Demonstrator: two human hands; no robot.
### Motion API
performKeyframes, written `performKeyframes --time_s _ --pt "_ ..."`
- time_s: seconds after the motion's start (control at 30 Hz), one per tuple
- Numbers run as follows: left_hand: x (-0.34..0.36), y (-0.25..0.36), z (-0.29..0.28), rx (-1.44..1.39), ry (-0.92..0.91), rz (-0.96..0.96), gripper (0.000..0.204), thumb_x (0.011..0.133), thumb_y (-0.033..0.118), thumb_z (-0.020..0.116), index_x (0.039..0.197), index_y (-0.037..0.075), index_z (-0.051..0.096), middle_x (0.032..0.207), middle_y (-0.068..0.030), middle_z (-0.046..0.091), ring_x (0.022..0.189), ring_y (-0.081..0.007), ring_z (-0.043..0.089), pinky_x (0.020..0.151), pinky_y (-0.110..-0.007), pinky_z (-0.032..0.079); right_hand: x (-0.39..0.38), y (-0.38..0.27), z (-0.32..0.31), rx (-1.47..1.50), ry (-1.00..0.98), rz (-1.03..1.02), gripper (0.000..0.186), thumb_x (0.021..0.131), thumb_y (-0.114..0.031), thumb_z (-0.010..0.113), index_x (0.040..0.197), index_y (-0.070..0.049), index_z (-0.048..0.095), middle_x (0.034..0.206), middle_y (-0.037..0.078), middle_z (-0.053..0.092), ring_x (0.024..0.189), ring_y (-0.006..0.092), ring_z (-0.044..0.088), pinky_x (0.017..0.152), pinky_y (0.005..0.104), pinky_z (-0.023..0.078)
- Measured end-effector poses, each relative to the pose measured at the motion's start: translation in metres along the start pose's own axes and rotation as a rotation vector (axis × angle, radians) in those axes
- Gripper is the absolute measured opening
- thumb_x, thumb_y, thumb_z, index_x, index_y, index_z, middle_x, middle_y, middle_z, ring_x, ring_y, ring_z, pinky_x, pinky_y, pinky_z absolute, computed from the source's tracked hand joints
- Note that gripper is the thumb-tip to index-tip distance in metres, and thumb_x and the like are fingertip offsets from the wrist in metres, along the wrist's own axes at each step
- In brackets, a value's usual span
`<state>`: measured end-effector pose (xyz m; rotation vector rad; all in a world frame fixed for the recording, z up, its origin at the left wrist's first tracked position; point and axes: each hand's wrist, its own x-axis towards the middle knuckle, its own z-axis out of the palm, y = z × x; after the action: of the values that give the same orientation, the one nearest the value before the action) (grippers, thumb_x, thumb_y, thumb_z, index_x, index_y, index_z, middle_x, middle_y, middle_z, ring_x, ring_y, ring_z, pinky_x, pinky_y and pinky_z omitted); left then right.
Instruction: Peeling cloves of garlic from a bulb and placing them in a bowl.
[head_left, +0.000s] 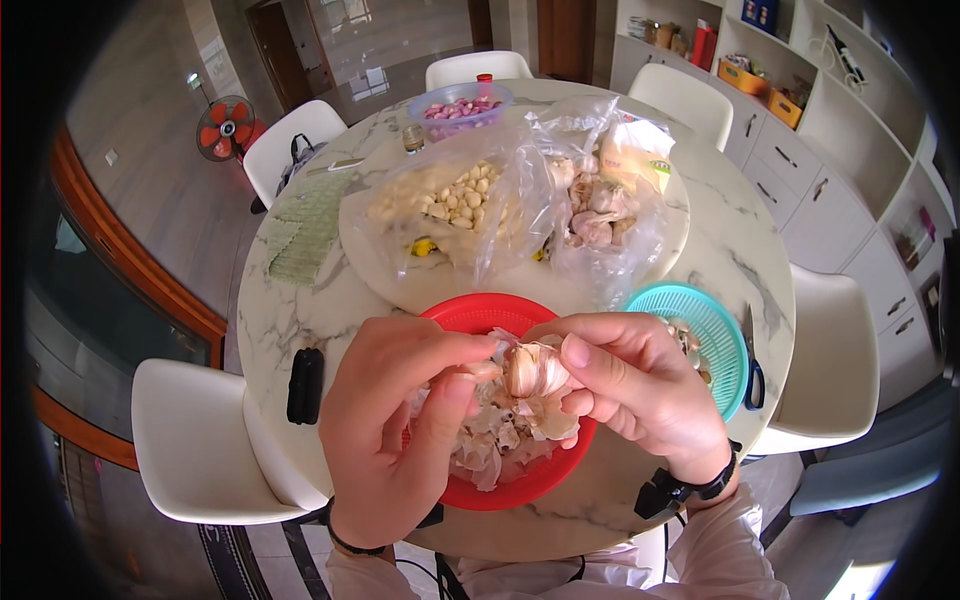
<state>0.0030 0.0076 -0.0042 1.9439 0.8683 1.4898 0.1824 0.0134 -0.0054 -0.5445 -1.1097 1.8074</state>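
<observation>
Over a red plastic basin (478,307), my right hand (645,385) holds a partly broken garlic bulb (533,370) between thumb and fingers, its papery skin loose around it. Thumb and forefinger of my left hand (395,420) are closed in a pinch on a small pale piece that looks like a garlic clove (486,370), close beside the bulb. Loose garlic skins (485,445) lie in the basin under both hands. To the right, partly behind my right hand, a turquoise basket (735,350) contains pale cloves or bits.
On the round marble table's turntable are a clear bag of peeled cloves (465,200) and a bag of whole garlic bulbs (600,215). Behind stands a tub of small reddish-purple bulbs (460,108). Scissors (753,385) lie right, a black case (305,386) left. White chairs (200,440) surround the table.
</observation>
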Motion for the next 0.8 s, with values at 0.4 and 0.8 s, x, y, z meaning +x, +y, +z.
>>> performKeyframes --time_s 0.4,0.8 --pt "-0.002 0.001 -0.003 -0.119 0.103 0.014 0.017 0.078 -0.006 0.049 0.095 -0.004 0.051 0.092 -0.0117 0.048 0.074 -0.0145 0.056 0.058 -0.023 0.047 0.000 0.004 -0.003 0.018 0.008 0.034 0.033 0.090 -0.016 0.038 0.102 0.013 0.048 0.087 0.015 0.059 0.073 0.0153 0.061 0.061 0.0211 0.050" --pt "-0.004 0.001 0.010 -0.151 -0.002 -0.196 0.020 0.080 -0.004 0.050 0.100 -0.005 0.050 0.090 -0.0128 0.059 0.080 -0.0169 0.060 0.067 -0.025 0.049 -0.001 0.014 0.002 -0.450 0.097 -0.215 0.019 0.080 -0.008 0.057 0.096 0.001 0.057 0.064 0.002 0.058 0.054 0.0008 0.051 0.041 0.0150 0.037"
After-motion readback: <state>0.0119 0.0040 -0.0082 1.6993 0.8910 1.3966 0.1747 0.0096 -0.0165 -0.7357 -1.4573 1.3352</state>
